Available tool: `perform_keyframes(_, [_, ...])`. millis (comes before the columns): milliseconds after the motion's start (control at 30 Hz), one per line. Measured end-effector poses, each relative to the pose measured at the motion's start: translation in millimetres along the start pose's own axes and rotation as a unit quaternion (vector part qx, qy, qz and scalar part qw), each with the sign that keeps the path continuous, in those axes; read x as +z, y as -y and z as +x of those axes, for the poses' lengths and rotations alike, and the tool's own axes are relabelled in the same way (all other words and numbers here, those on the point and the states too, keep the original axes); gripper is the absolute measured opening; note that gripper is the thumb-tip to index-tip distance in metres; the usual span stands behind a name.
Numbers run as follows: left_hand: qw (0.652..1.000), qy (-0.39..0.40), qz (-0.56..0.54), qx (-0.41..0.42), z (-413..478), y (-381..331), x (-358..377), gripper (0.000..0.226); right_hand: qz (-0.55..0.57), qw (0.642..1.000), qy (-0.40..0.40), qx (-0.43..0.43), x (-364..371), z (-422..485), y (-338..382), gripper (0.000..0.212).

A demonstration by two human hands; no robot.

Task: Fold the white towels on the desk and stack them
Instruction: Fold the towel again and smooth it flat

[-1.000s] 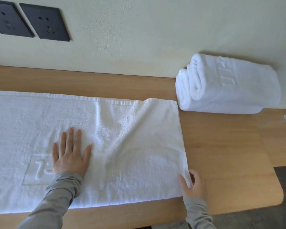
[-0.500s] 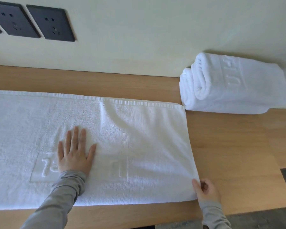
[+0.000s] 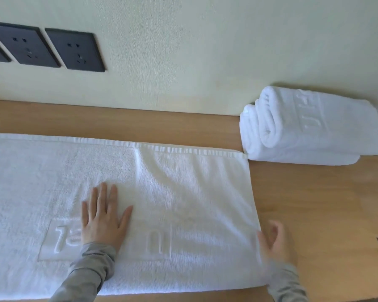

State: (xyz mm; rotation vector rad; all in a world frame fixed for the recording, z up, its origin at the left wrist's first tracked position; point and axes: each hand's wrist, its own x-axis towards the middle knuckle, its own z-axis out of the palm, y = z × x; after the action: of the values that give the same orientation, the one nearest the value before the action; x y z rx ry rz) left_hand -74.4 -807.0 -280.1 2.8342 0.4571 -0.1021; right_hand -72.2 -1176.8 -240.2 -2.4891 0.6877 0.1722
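Your spread white terry towel runs off the left frame edge on the light wooden desk. Your left hand lies flat on it, fingers straight, hiding the middle of the embossed logo. Your right hand is blurred at the towel's right edge, near the front corner; can't tell if it pinches. The folded white towel stack sits back right, against the wall.

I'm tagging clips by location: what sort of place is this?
Probably a hotel room: a white logo-embossed towel spread flat, folded white towels stacked by the wall, a light wooden desk, dark wall sockets.
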Motion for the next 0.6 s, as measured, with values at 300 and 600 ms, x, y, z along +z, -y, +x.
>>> perform_keyframes(300, [0.999, 0.021, 0.002, 0.034, 23, -25, 6, 0.078, -0.235, 0.904, 0.118, -0.337, 45, 125, 153, 0.047])
perform_keyframes(600, [1.000, 0.021, 0.009, 0.018, 25, -26, 9, 0.073, -0.300, 0.862, 0.132, -0.386, 51, 160, 152, 0.028])
